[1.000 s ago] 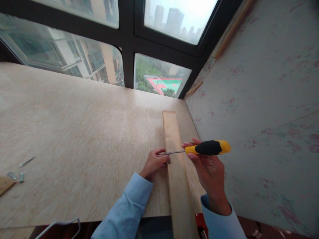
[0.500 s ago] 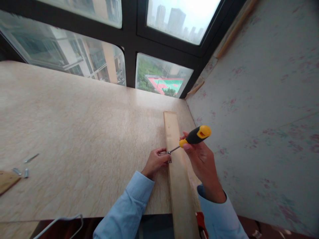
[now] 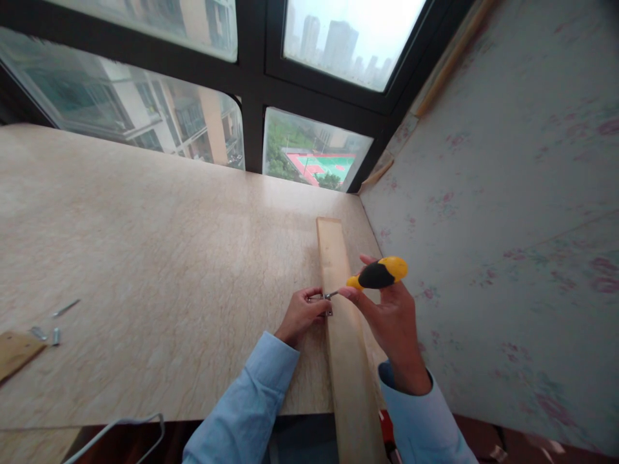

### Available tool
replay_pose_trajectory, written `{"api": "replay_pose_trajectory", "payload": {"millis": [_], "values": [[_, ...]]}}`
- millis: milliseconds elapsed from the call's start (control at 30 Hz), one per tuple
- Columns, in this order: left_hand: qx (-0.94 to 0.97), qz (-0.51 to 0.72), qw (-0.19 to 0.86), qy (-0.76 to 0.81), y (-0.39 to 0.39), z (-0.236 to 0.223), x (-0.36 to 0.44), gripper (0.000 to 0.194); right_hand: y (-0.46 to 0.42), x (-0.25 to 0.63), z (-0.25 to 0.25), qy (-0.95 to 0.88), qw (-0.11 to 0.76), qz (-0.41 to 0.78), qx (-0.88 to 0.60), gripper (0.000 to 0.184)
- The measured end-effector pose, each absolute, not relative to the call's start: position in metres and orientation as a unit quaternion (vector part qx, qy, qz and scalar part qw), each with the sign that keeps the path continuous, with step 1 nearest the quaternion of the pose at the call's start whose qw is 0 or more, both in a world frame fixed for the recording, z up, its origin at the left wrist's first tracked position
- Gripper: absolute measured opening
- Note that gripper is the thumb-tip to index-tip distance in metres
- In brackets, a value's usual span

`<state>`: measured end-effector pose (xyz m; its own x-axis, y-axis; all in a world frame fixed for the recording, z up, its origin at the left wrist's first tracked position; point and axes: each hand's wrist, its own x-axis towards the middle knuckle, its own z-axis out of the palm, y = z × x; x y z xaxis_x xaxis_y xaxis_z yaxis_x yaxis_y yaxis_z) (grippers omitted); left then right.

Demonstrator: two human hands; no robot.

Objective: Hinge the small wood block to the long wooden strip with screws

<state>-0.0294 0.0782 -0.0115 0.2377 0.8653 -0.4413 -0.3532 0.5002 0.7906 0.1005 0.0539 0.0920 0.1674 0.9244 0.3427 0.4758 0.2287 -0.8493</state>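
The right hand (image 3: 399, 325) is holding a yellow and black screwdriver (image 3: 378, 275), fingers curling behind the handle and thumb sitting down by the front end. Can't tell how tight that grip is, the handle's hiding too much. The left hand (image 3: 300, 317) is pinching a small metal bracket (image 3: 329, 312) at the left edge of the wooden board (image 3: 345, 348), thumb and fingers clamped on it. The board's lying on the counter (image 3: 169, 277) near the wall (image 3: 507, 277) on the right, its near end sticking out past the edge. A few loose metal bits (image 3: 57, 336) are sitting over on the left.

Looks like the tip is working at the bracket, with the shaft leaning right. I'd be lining that shaft up with whatever the tip's meeting, pushing straight along it and turning slowly. I'd also be watching the left fingertips, since they're sitting really close and a slip could jab them. Whether the tip is seating properly, too small to tell.
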Motion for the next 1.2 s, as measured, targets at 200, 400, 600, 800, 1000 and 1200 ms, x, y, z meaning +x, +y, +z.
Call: {"api": "replay_pose_trajectory", "payload": {"millis": [200,400,600,800,1000,1200], "values": [[0.287,0.414,0.747,0.433,0.078,-0.013,-0.029,0.045,0.051,0.100,0.091,-0.603,0.491,0.303,-0.551,0.046],[0.275,0.414,0.754,0.430,0.080,-0.013,-0.029,0.045,0.043,0.102,0.088,-0.554,0.525,0.465,-0.448,0.063],[0.270,0.414,0.749,0.441,0.078,-0.012,-0.029,0.046,0.046,0.100,0.088,-0.545,0.546,0.453,-0.448,0.060],[0.288,0.418,0.743,0.437,0.078,-0.014,-0.029,0.041,0.056,0.100,0.080,-0.549,0.542,0.331,-0.543,0.075],[0.277,0.417,0.742,0.445,0.078,-0.014,-0.028,0.036,0.051,0.100,0.078,-0.588,0.504,0.365,-0.516,0.074],[0.274,0.416,0.740,0.452,0.080,-0.018,-0.027,0.035,0.042,0.103,0.086,-0.619,0.456,0.408,-0.493,0.071]]}}
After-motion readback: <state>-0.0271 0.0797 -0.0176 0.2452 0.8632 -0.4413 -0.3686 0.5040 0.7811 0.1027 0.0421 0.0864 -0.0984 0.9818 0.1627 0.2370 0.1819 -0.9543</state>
